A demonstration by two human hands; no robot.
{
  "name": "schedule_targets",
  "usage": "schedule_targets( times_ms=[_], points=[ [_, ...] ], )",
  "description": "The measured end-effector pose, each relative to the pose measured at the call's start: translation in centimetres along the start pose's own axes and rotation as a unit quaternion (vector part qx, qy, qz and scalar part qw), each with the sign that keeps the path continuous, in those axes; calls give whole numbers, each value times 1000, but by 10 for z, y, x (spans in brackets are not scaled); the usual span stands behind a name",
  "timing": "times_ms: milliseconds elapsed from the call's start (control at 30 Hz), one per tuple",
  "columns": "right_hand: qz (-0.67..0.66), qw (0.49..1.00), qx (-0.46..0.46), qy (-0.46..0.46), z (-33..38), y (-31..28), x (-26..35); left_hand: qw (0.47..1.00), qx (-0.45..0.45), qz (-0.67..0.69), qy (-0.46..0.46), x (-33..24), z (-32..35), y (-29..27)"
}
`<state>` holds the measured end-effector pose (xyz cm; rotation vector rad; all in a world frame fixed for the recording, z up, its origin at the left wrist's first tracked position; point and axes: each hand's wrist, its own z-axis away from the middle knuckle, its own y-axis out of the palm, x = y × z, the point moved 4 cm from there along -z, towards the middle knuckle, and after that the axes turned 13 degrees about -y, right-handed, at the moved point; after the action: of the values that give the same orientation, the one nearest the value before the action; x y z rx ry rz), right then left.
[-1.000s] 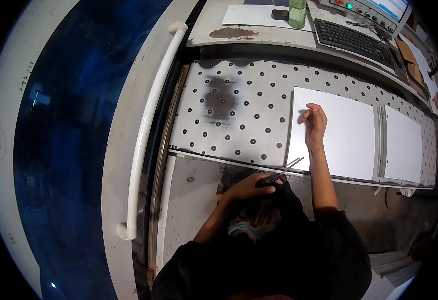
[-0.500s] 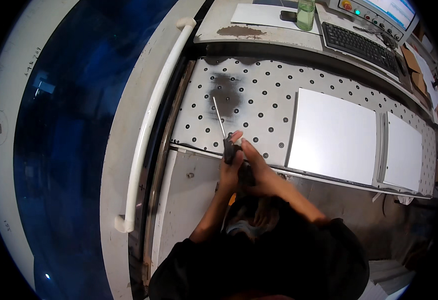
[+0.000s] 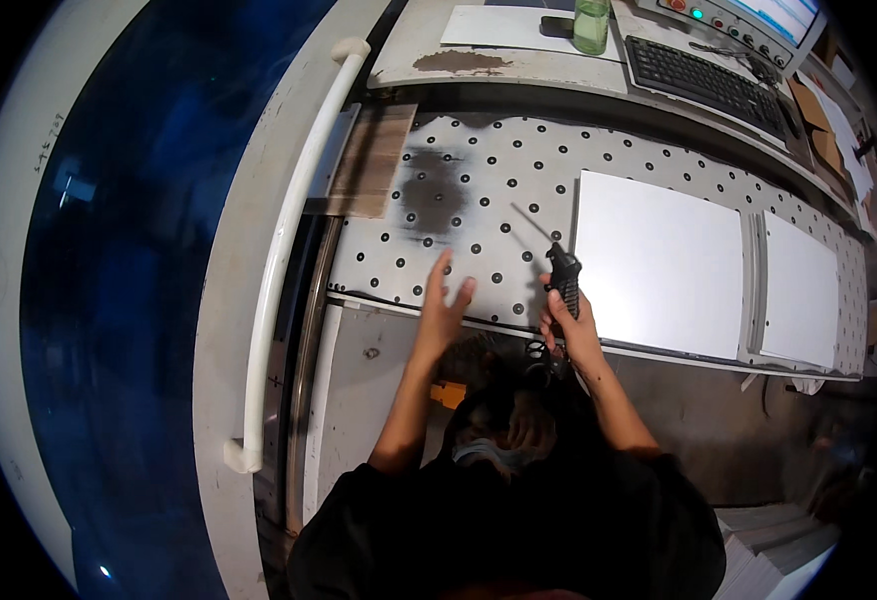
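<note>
Black gun-shaped tool is gripped in the right hand, the fingers wrapped around its handle above the near edge of the white, dotted table. Its thin nozzle points far and left over the tabletop. The left hand is open and holds nothing, its thumb and fingers spread over the near edge, left of the tool and apart from it. Farther off, beyond that hand, a dark smudge marks the surface, with a brown striped panel at the table's far left corner. To the tool's right lie a large white sheet and a smaller white sheet. A black keyboard and a green bottle stand on the far ledge
</note>
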<state>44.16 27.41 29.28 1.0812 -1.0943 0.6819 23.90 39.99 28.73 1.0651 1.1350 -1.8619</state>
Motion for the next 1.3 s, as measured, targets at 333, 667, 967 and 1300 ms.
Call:
schedule_targets(
  times_ms=[333, 667, 967, 1300],
  points=[
    [53, 993, 92, 56, 7, -1, 9, 996, -88, -7, -26, 5, -28, -45],
    [23, 998, 50, 5, -37, 39, 5, 997, -23, 40, -60, 62, 25, -66],
    [105, 909, 363, -177, -68, 223, 38, 963, 147, -145, -173, 105, 107, -61],
    [108, 694, 464, -539, 12, 398, 7, 980, 147, -90, -96, 91, 110, -30]
  ],
)
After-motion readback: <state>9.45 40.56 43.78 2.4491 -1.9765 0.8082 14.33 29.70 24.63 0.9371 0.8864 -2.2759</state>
